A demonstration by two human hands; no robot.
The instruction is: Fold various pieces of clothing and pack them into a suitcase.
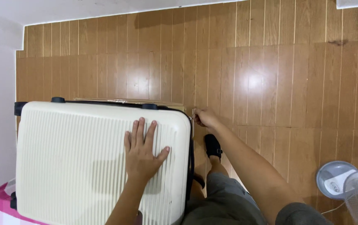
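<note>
2 hands on the cream suitcase (pixel 83 162): left hand (pixel 142 151) spread flat on its shell, right hand (pixel 204 117) pinching the zipper pull (pixel 193 112) at 1 o'clock; most sides look already zipped.

One head-worn view, straight down from above, close over suitcase (pixel 99 162) and wooden floor (pixel 270 83).

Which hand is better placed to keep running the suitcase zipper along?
Right. The right hand already pinches the zipper pull at the cream suitcase corner; the left hand lies flat on the shell, probably steadying it.
</note>
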